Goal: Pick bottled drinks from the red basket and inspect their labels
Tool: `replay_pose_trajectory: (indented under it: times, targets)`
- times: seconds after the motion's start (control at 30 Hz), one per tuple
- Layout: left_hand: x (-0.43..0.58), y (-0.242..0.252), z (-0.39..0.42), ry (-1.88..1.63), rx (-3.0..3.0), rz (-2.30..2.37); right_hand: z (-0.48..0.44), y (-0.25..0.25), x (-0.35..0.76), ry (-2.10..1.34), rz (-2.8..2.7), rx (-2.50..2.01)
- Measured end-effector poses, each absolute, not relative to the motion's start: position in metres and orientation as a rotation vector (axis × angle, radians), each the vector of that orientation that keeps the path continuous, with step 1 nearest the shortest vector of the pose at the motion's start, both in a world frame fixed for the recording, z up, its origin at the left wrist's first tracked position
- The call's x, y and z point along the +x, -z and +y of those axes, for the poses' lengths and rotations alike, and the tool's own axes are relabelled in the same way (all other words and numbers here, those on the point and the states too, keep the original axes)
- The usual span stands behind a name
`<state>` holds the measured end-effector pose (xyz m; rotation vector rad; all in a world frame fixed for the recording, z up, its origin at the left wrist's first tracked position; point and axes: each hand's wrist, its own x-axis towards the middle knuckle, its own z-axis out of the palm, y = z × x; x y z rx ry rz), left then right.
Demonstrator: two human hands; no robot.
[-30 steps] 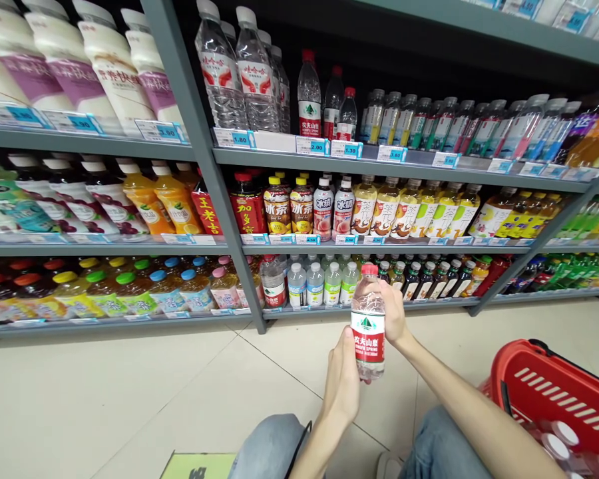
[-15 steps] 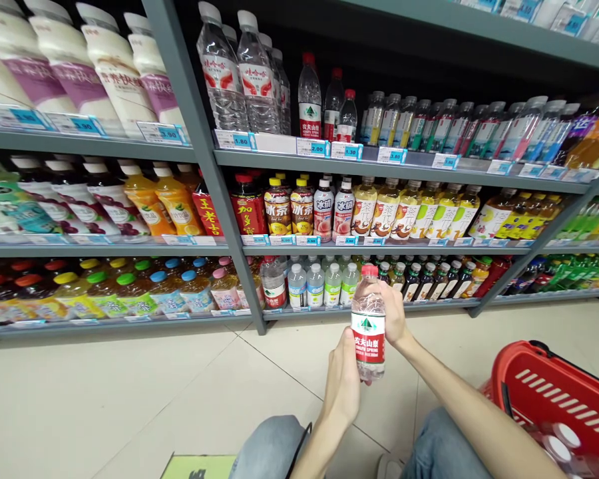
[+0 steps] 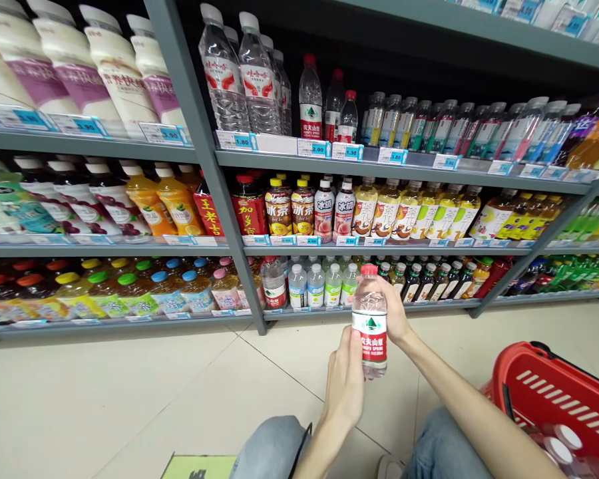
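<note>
Upright in front of me is a clear water bottle (image 3: 370,319) with a red cap and a red, white and green label. My left hand (image 3: 346,379) wraps its lower part from the left, thumb against the label. Behind and to the right of the bottle's upper part is my right hand (image 3: 393,309), closed around it; its fingertips are hidden behind the bottle. The bottle is held above the floor, in front of the bottom shelf. Similar red-capped water bottles (image 3: 310,96) stand on the upper shelf.
Grey shelving (image 3: 379,171) full of drinks spans the view, with price tags along its edges. A red shopping basket (image 3: 554,379) with several white-capped bottles (image 3: 559,449) sits at my right. Pale floor tiles (image 3: 180,392) lie below, with a green floor sticker (image 3: 199,466) near my knee.
The bottle has turned slightly in my hands, so its label faces a little differently and it has shifted a touch rightward. Both hands still hold it.
</note>
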<state>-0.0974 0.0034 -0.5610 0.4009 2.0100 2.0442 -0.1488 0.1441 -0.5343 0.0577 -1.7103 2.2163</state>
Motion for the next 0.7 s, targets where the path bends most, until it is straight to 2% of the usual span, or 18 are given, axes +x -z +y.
replay_pose_trajectory:
  times: [0.07, 0.13, 0.4, 0.7]
  targets:
    - [-0.096, 0.557, 0.003, -1.984, 0.431, 2.105, 0.140, 0.528, -0.147, -2.457, -1.590, -0.018]
    - [-0.096, 0.552, 0.004, -1.962, 0.419, 2.152, 0.137, 0.522, -0.146, -2.558, -1.527, -0.122]
    - [-0.098, 0.554, 0.008, -2.089, 0.379, 2.214, 0.142, 0.519, -0.148, -2.578, -1.337, -0.307]
    - [-0.104, 0.563, 0.008, -2.141, 0.470, 2.705, 0.140, 0.515, -0.147, -2.637, -1.286, -0.250]
